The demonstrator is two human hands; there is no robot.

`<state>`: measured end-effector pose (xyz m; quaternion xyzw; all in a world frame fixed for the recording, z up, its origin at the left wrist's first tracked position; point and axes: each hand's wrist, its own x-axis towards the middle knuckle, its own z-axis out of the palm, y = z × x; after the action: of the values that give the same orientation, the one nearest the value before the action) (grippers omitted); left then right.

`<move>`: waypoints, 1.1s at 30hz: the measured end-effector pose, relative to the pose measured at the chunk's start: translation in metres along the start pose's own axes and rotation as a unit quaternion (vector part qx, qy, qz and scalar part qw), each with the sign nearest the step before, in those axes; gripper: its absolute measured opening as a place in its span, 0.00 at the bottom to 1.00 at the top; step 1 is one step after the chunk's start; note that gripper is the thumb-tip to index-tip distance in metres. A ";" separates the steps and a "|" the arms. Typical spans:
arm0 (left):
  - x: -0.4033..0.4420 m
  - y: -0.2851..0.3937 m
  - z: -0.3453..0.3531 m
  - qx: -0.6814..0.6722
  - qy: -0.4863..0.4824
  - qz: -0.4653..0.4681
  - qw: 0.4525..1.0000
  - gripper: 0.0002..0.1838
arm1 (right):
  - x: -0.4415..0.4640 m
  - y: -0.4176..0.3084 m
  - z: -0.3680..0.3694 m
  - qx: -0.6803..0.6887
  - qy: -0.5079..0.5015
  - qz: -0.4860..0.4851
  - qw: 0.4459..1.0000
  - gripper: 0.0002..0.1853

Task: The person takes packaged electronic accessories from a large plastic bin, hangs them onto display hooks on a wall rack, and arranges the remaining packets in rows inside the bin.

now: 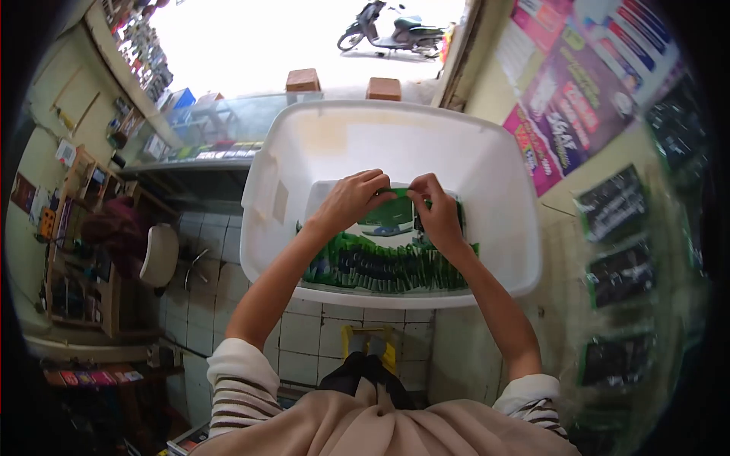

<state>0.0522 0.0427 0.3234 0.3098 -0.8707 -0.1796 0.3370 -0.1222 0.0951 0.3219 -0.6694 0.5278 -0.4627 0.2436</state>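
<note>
A large white plastic tub (487, 144) stands in front of me. Packed in rows along its near side are several thin green-edged packets (372, 262). Over the tub, my left hand (356, 196) pinches the top left of a green plastic packet (388, 213). My right hand (436, 211) has its fingers closed at the same packet's top right edge. The packet hangs between both hands above the tub floor. Its lower part overlaps the row of packets, so I cannot tell whether it touches them.
Behind the tub is a glass display counter (217, 129), with a scooter (395, 32) outside. A white-backed chair (160, 257) and wooden shelves (80, 228) are at left. Posters (574, 102) and dark plastic-wrapped packs (620, 275) hang at right. Below me is a yellow stool (390, 349).
</note>
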 end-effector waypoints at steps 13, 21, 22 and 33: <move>0.033 0.167 0.048 -0.283 -0.099 -0.077 0.951 0.12 | -0.175 -0.077 -0.083 -0.360 0.141 0.012 0.922 0.45; 0.003 0.244 0.090 -0.481 -0.340 -0.133 0.797 0.20 | -0.277 -0.088 -0.125 -0.150 0.290 0.069 0.943 0.25; -0.002 0.248 0.108 -0.436 -0.317 -0.072 0.839 0.19 | -0.293 -0.096 -0.132 -0.096 0.296 0.142 0.940 0.22; -0.088 0.384 0.174 -0.514 -0.378 0.119 0.761 0.06 | -0.484 -0.153 -0.137 -0.017 0.516 0.273 0.812 0.21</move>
<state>-0.1789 0.4043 0.3591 -0.1089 -0.7347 -0.6608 0.1080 -0.1757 0.6179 0.3335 -0.1645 0.7446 -0.6456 0.0407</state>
